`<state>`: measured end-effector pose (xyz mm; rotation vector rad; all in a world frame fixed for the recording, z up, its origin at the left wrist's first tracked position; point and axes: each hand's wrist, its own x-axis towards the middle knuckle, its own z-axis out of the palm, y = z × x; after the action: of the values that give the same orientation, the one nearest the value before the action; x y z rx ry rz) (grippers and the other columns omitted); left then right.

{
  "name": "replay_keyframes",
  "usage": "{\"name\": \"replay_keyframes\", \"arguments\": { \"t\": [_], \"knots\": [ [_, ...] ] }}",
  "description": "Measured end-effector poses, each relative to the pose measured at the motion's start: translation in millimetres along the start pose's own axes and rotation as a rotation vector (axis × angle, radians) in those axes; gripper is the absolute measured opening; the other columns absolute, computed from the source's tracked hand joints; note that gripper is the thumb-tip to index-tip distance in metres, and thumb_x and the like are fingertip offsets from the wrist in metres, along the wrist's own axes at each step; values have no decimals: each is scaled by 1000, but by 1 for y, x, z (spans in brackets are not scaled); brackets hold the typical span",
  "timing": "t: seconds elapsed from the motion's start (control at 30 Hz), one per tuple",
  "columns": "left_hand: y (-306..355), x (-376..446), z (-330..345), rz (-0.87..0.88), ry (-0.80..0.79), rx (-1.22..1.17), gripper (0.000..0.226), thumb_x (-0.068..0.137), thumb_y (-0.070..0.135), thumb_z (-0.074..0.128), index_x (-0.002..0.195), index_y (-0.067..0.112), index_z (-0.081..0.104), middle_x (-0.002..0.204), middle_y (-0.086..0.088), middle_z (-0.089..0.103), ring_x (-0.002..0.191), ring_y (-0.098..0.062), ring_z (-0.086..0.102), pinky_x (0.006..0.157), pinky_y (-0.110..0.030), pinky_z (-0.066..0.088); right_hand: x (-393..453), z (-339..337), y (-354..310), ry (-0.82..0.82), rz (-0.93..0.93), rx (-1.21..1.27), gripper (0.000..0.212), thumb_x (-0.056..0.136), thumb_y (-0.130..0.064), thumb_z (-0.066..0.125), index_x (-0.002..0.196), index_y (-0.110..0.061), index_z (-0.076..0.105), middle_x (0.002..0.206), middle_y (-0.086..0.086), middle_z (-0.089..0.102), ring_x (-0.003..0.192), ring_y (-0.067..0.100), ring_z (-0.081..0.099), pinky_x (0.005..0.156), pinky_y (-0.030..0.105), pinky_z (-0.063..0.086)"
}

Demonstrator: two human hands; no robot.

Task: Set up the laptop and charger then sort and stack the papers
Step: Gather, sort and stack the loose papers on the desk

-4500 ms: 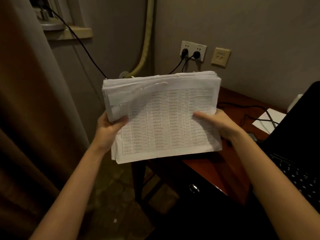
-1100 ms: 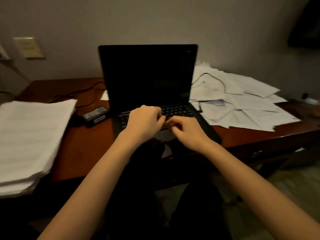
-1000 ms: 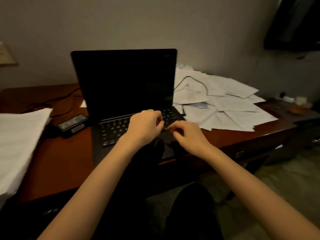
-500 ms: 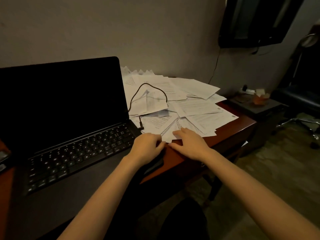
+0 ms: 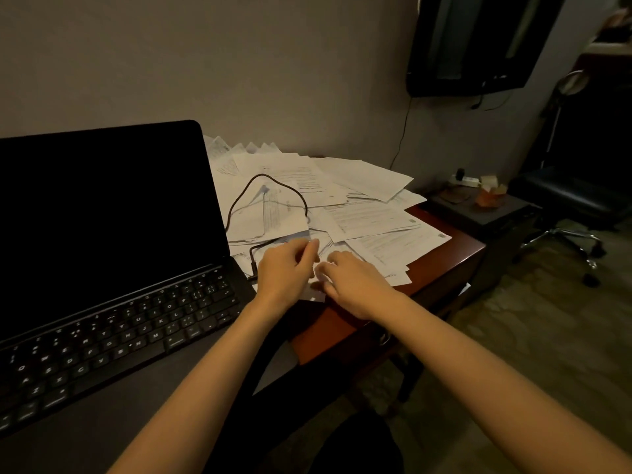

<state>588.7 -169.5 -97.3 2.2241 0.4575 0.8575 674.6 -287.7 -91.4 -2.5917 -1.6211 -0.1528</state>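
An open black laptop (image 5: 113, 234) with a dark screen stands on the left of the red-brown desk (image 5: 455, 254). Its black charger cable (image 5: 270, 179) loops over the papers and reaches the laptop's right side. Loose printed papers (image 5: 362, 213) lie scattered to the right of the laptop. My left hand (image 5: 285, 273) sits at the near edge of this spread, its fingers and thumb curled on a sheet's edge. Close beside it, my right hand (image 5: 354, 287) rests on the nearest sheets with its fingers lying on the paper.
A dark wall-mounted screen (image 5: 478, 42) hangs at the upper right. A low dark side table (image 5: 492, 213) with small items stands past the desk's right end. A black office chair (image 5: 567, 206) sits further right on the floor.
The stack of papers went down on the desk's left end. My view swung right past the laptop, and both hands moved from the laptop's front edge onto the loose papers.
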Motion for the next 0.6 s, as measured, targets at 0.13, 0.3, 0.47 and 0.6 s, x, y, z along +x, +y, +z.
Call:
{"name": "replay_keyframes", "arguments": {
  "t": [0.13,0.3,0.47,0.6],
  "knots": [
    [-17,0,6,60,156,-132,36,92,44,40,76,22,64,58,8,60,59,-11,59,61,-42,50,28,13,6,130,-144,-28,35,93,-22,53,127,-14,52,119,6,56,106,25,55,76,37,48],
    [-19,1,0,17,296,-282,27,93,34,42,87,20,63,66,10,61,64,-10,60,61,-42,51,54,19,17,109,-490,-229,38,68,-17,79,101,-7,63,87,11,67,72,28,64,42,32,50],
    [-17,4,-1,-16,382,-364,17,93,26,43,97,23,59,72,15,62,67,-5,57,63,-34,49,68,24,24,196,-306,-277,33,53,-20,88,78,-18,67,69,0,66,62,19,63,48,24,45],
    [-21,7,-4,-59,458,-432,20,93,24,40,103,18,57,83,11,60,74,-2,56,66,-22,47,70,23,32,335,-243,-168,18,50,-1,73,59,-14,65,53,0,60,48,20,58,44,21,42]
  ]
}}
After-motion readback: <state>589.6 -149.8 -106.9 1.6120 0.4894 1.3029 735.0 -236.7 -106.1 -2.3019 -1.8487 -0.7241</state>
